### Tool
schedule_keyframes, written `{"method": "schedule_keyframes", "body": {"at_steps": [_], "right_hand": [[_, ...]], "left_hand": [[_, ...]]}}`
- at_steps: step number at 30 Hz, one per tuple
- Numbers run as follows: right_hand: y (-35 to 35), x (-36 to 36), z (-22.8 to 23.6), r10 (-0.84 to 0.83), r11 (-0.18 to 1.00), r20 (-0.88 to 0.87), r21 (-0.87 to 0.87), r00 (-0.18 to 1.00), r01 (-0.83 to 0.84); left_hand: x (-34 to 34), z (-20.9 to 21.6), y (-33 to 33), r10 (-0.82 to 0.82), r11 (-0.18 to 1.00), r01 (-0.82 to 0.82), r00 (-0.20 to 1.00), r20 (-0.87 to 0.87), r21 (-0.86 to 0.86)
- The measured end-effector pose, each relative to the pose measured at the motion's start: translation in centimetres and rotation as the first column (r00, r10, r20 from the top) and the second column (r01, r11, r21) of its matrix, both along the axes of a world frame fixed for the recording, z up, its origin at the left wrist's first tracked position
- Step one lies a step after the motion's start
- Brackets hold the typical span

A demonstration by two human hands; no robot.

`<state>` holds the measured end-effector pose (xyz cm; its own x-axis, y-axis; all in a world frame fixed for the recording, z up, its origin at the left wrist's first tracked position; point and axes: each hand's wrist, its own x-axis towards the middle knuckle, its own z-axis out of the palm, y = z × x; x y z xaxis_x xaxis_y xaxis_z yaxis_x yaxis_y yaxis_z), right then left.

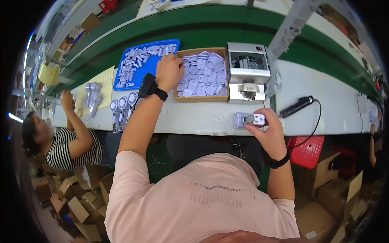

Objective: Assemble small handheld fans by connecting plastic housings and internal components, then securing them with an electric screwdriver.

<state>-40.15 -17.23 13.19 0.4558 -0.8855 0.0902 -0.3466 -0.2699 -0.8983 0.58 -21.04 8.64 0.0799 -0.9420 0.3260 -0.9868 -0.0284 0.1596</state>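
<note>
Through the head camera I see the right hand (270,128) with thumb and fingers pinched on a small lilac-and-white gadget (249,119), near the front edge of the white table (190,119). I cannot tell whether the gadget touches the tabletop. The left hand (170,72) reaches to the left edge of a cardboard box (202,98) filled with lilac covers (204,75), right beside a blue tray (152,66) of small lilac pieces (129,65). Its fingertips are hidden from me, so I cannot tell whether they grip anything. A silver machine (249,73) stands just right of the box. Three fan-shaped parts (122,103) lie left of the left forearm, and I have a black tool (298,106) with a cable on the right of the table
</note>
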Motion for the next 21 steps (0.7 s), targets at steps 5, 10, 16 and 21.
{"method": "schedule_keyframes", "body": {"at_steps": [5, 10, 16, 21], "right_hand": [[0.4, -0.1, -0.5, 0.049, 0.998, 0.033, -0.039, 0.998, -0.047], [-0.2, -0.1, -1.8, 0.024, 0.998, 0.076, -0.054, 0.997, -0.020], [-0.4, 0.4, -2.0, 0.061, 0.994, 0.075, 0.081, 0.995, -0.067], [-0.2, -0.1, -2.2, 0.050, 0.995, 0.132, 0.077, 0.990, -0.060]], "left_hand": [[-0.9, 1.4, 0.0, -0.045, 0.985, 0.058, 0.996, 0.078, -0.165], [-6.9, 4.8, 4.1, -0.122, 0.991, 0.065, 0.800, -0.587, -0.118], [-16.8, 5.3, 8.4, -0.452, 0.891, 0.338, 0.608, -0.653, -0.302], [-18.7, 4.7, 7.6, -0.641, 0.767, 0.548, 0.645, -0.416, -0.333]]}}
